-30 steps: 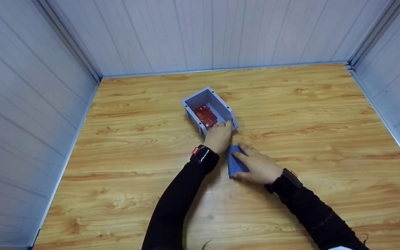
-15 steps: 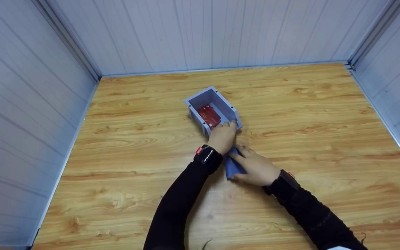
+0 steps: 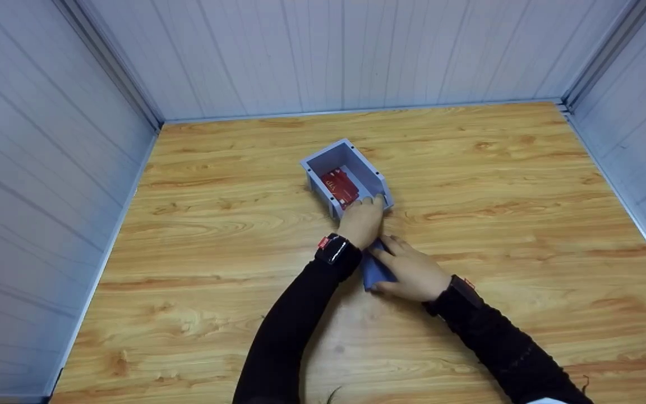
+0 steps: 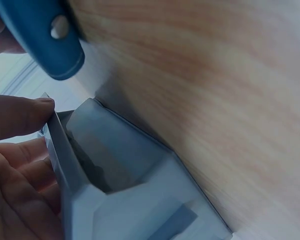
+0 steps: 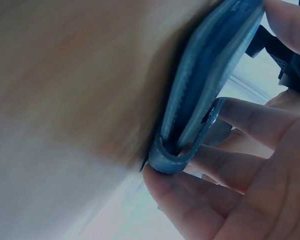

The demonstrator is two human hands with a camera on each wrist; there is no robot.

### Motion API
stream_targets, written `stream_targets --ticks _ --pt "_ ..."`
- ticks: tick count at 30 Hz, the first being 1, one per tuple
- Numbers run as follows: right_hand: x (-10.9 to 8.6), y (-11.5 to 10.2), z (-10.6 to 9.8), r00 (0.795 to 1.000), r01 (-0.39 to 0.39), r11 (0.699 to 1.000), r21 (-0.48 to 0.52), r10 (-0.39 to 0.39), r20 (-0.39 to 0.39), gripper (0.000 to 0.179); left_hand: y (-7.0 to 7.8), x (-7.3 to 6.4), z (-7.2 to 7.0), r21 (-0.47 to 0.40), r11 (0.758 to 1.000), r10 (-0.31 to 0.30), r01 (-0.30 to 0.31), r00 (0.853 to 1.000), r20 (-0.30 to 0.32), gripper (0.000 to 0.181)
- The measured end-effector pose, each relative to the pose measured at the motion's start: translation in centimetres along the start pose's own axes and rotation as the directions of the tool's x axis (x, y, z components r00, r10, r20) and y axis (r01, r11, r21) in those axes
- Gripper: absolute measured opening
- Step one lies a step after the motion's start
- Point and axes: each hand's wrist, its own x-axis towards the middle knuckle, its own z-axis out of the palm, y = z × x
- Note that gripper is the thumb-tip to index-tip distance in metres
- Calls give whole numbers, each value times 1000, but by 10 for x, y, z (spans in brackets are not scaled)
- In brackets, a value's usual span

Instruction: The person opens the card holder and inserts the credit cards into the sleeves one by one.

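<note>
A grey plastic bin (image 3: pixel 365 166) stands on the wooden table with red cards (image 3: pixel 338 188) in it, the top one lettered VIP. My left hand (image 3: pixel 361 221) grips the bin's low front edge, the thumb (image 4: pixel 20 116) over the lip and the fingers beneath. Just below that wrist lies a blue wallet (image 3: pixel 377 273), partly covered by both hands. My right hand (image 3: pixel 414 273) holds it from the right, thumb at the near end and fingers at the far end. In the right wrist view the wallet (image 5: pixel 167 162) gapes slightly along its edge; a round snap (image 4: pixel 59 27) shows in the left wrist view.
Pale panel walls (image 3: pixel 323 56) enclose the table (image 3: pixel 199 247) at the back, left and right. My left forearm (image 3: pixel 278 336) crosses the front middle, and the right forearm (image 3: pixel 513 348) comes in from the lower right.
The bin and my left hand have shifted slightly to the right. My right hand and the wallet have moved a little left, so more of the wallet is under the left wrist.
</note>
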Motion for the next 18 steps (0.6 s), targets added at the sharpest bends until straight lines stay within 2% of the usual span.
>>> stream_targets --ticks 12,15,18 --pt "0 0 -2 1000 -1 1000 19 1 16 77 0 -3 -1 -15 1000 10 -10 1000 -28 42" --pt "0 3 -6 1000 12 1000 25 -12 -22 74 -2 -7 -4 -23 999 41 -42 996 -76 43" --pt "1 6 -10 996 10 1000 24 -8 -92 73 -6 -14 -9 -64 993 84 -95 985 -152 45"
